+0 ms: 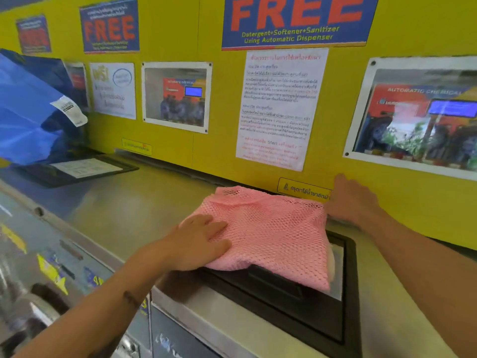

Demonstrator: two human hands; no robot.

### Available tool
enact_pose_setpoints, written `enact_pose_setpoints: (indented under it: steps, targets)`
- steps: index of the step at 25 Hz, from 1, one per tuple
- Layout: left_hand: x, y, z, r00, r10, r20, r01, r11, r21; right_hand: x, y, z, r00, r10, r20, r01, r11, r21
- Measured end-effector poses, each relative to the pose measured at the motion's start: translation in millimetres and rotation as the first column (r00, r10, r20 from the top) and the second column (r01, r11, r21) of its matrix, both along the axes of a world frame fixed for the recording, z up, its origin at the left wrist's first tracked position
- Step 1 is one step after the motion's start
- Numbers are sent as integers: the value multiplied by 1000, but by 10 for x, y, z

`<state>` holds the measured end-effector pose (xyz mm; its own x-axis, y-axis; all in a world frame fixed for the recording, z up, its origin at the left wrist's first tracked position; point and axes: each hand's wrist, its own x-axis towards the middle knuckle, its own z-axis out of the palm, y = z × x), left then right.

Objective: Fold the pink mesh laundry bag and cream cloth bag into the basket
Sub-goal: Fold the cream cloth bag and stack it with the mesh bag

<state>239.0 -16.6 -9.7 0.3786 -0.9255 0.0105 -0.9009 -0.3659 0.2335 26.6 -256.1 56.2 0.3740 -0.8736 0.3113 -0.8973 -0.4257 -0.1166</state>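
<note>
The pink mesh laundry bag (271, 233) lies folded over on the steel top of a washing machine, partly covering a black-framed lid. My left hand (198, 241) rests flat on its near left edge, with the thumb under the fold. At the bag's far right corner, next to the yellow wall, my right hand (353, 200) touches the mesh; its fingertips are hidden by the fabric. A pale strip, possibly the cream cloth bag (331, 262), peeks out under the mesh's right edge. No basket is in view.
The black-framed lid (346, 293) sits in the steel machine top (134, 202). A blue plastic bag (28, 112) stands at the far left beside a second black lid (77, 171). The yellow wall (219, 130) with posters rises right behind the machines.
</note>
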Motion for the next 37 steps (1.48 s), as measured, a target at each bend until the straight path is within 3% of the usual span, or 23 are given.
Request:
enact_pose_setpoints:
  steps: [2,4,6,8,10,12,14,15,18,20,24,27,30,33,37]
  targets:
    - [48,67,9,995,-48,-92,44,998,-45,48,119,-17,983,174,64,-172,984,-38]
    - [86,94,59,982,-72,-177,53,993,-109,155,365,-94,887,449,109,-446,894,-53]
    - [93,76,106,972,-54,-228,10,982,-190,235,630,-169,800,599,-13,-592,794,141]
    - [85,68,99,977,-2,-212,-36,984,-175,266,774,-207,749,622,-229,-506,759,410]
    - [79,112,76,982,-14,-187,-1,997,-78,235,816,-179,741,614,-270,-455,756,471]
    - [95,157,132,966,-36,-257,-5,988,-155,154,818,-80,799,583,-147,-507,785,357]
    - [179,126,186,953,23,-302,-109,957,-271,-5,799,6,870,491,-37,-471,852,229]
    - [214,97,200,957,65,-281,-139,958,-252,-101,787,24,896,444,-11,-431,875,221]
    - [240,-45,188,988,105,-114,-107,994,-10,-311,830,-34,943,320,93,-328,841,430]
    - [212,-159,198,993,107,-55,-102,992,78,-304,950,-123,933,260,249,-357,755,550]
    - [153,-365,290,981,170,-92,-169,985,23,-153,1038,-284,929,159,335,-309,832,462]
    - [213,-423,343,960,154,-235,-168,985,-42,-97,1027,-332,903,22,429,-246,845,474]
    - [340,-365,363,889,130,-440,-162,986,-35,-124,1004,-295,811,-105,575,-309,758,574]
    - [340,-210,271,839,80,-538,-154,984,-94,-101,1172,-327,765,-101,636,-413,681,605]
    - [212,108,326,836,17,-548,-147,970,-194,-193,1364,-356,695,-36,718,-445,764,468]
